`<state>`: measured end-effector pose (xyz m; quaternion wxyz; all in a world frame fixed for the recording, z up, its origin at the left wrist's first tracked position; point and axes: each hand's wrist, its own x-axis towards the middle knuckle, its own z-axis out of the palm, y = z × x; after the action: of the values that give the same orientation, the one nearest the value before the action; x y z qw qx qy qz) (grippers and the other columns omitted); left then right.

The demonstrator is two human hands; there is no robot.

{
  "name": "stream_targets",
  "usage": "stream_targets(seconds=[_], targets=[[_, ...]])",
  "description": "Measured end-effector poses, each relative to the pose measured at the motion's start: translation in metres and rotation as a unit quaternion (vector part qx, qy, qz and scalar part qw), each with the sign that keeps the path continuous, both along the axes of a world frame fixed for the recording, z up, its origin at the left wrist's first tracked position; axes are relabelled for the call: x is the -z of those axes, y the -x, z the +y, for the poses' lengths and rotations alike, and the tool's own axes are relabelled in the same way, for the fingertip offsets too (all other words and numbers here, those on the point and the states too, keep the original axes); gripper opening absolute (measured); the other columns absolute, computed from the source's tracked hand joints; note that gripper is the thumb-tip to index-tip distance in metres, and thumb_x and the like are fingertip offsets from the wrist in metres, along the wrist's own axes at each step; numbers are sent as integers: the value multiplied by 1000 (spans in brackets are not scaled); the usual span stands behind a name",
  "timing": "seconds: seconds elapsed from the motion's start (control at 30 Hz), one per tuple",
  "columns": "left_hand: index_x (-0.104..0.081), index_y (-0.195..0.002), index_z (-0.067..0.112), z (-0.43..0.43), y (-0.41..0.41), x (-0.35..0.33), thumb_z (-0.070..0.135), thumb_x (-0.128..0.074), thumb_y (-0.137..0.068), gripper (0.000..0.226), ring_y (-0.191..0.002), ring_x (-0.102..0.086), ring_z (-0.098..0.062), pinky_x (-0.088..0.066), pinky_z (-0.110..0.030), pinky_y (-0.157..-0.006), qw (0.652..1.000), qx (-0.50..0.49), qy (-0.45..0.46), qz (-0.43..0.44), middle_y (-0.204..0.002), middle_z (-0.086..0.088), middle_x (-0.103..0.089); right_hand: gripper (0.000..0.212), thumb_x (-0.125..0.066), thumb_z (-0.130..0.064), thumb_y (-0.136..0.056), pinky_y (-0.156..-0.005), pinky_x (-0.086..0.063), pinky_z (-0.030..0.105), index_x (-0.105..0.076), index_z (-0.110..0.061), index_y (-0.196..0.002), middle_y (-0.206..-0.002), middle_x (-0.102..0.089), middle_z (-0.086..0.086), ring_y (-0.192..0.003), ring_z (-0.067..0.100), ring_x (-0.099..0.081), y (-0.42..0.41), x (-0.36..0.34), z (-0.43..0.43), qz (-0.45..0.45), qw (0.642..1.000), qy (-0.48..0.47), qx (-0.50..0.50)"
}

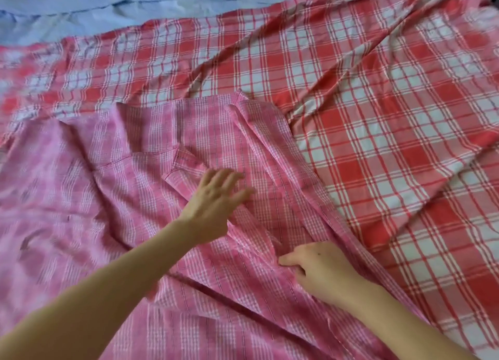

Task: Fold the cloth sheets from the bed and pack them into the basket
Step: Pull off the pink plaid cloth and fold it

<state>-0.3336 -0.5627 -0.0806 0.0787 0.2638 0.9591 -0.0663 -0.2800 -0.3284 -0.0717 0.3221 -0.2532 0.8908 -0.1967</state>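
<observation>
2 hands [213, 197] [321, 267] on the pink checked sheet [81, 186].

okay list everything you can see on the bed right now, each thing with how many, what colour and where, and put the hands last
pink checked sheet: one, pink and white, near and left side of the bed, creased, lying over the red sheet
red checked sheet: one, red and white, spread across the middle and right, wrinkled
blue sheet: one, pale blue, far edge at the top left
left hand: one, fingers straight, flat on the pink checked sheet near its middle
right hand: one, fingers curled into a fold of the pink checked sheet, nearer the right edge
basket: none in view
</observation>
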Motion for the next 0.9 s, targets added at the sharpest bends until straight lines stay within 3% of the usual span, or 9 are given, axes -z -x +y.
stream_targets(seconds=[0.07,0.13,0.23,0.33,0.47,0.57,0.67,0.77,0.9], targets=[[-52,-127,34,19,6,-2,16,-61,-73,57,-139,-25,-24,-4,-53,-115,977,115,83,-159,-142,5,-39,39,-43,-18,-96,-103,-39,27,-57,-33,-129,-127,-61,-14,-120,8,-53,3,-2,-2,-14,999,-14,-38],[-62,-109,26,35,13,-5,20,-58,-77,33,-122,-44,-18,-7,-53,-115,947,172,155,-224,-116,7,-58,36,-44,-19,-97,-105,-38,27,-59,-32,-126,-126,-61,-15,-120,8,-53,9,-5,-4,-56,997,-15,-52],[-62,-87,20,33,34,-19,18,-54,-79,11,-89,-50,-12,-21,-45,-109,952,135,179,-208,-75,10,-53,37,-49,-10,-92,-99,-43,27,-66,-32,-117,-116,-66,-19,-108,7,-59,24,-8,-2,-58,994,-44,-77],[-65,-105,26,8,70,-43,28,-54,-84,24,-86,-51,-10,-21,-41,-107,957,86,200,-192,-75,14,-54,36,-51,-3,-86,-68,-40,15,-63,-30,-66,-62,-58,-38,-70,1,-52,43,-9,4,-52,987,-108,-108],[-65,-95,32,-24,118,-75,51,-62,-77,26,-85,-50,-7,-26,-31,-98,969,9,182,-166,-70,20,-50,13,-62,-28,-84,-58,-36,27,-60,-21,-73,-63,-51,-11,-66,12,-49,83,-16,11,-92,987,-109,-78],[-58,-85,31,-37,143,-99,45,-61,-83,15,-90,-57,-11,-31,-33,-99,983,-43,130,-125,-74,18,-53,24,-66,-48,-82,-62,-41,22,-61,-26,-77,-74,-59,-13,-72,8,-57,132,-9,8,-134,988,-8,74],[-60,-90,28,-44,160,-106,31,-64,-86,6,-89,-60,-19,-47,-38,-91,986,-141,13,-87,-84,11,-61,33,-57,-49,-88,-72,-44,29,-67,-17,-88,-85,-67,0,-84,19,-63,185,19,-5,-68,964,84,244],[-69,-99,17,-44,167,-96,23,-69,-83,17,-93,-63,-22,-49,-31,-85,970,-207,-122,-42,-99,0,-70,34,-53,-35,-93,-67,-40,33,-59,-6,-75,-82,-64,18,-83,32,-62,221,52,-20,-19,924,111,366],[-70,-99,10,-27,158,-74,17,-68,-84,17,-86,-58,-11,-40,-22,-81,938,-222,-265,-39,-95,2,-70,39,-63,-36,-85,-58,-35,29,-45,-13,-60,-66,-53,7,-74,23,-52,255,80,-38,-12,905,83,418]])
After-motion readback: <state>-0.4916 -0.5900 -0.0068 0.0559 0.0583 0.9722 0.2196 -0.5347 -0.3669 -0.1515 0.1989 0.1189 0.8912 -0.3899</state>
